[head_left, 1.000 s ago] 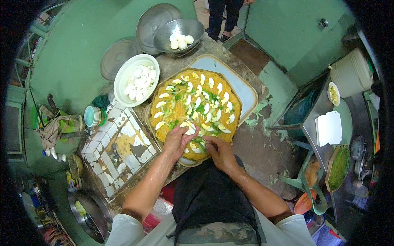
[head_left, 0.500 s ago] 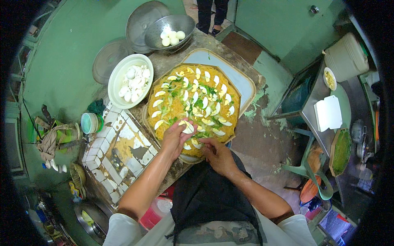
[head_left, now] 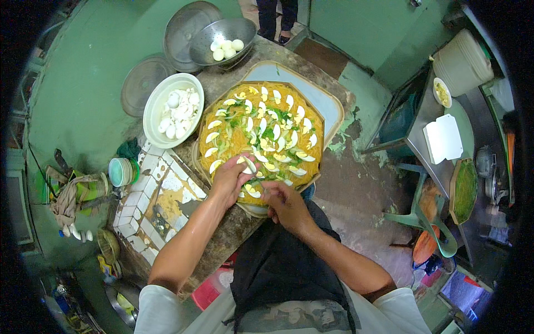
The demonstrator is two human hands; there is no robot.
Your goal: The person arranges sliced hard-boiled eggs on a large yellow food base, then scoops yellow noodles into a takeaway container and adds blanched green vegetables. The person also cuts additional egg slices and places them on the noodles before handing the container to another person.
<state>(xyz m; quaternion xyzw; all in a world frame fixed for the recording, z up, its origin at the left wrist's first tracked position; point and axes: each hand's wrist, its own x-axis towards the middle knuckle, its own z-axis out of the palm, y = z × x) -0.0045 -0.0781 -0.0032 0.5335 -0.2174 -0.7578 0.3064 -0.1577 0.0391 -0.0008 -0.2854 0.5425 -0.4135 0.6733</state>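
Observation:
A large octagonal tray (head_left: 321,161) of orange-yellow noodles (head_left: 229,143) lies in front of me, topped with boiled egg wedges (head_left: 276,132) and chopped greens. Over its near left part, my left hand (head_left: 228,179) is closed round a cut piece of boiled egg (head_left: 247,165), white with some yolk showing. Just right of it, my right hand (head_left: 286,205) is closed, its fingertips close to the egg. Something thin may be between those fingers, but I cannot make it out. A white bowl (head_left: 149,119) of whole and cut eggs stands left of the tray.
A metal colander (head_left: 200,47) with several peeled eggs stands at the back, by round metal lids (head_left: 142,83). Stacked bowls (head_left: 121,170) are at left beside broken tiles (head_left: 173,185). A green chair (head_left: 423,214) stands at right. Another person's legs (head_left: 278,19) show at the far doorway.
My right hand has come up and left, closer to my left hand, and its fingers have closed in. The left hand keeps the egg, now turned differently. The view has shifted slightly.

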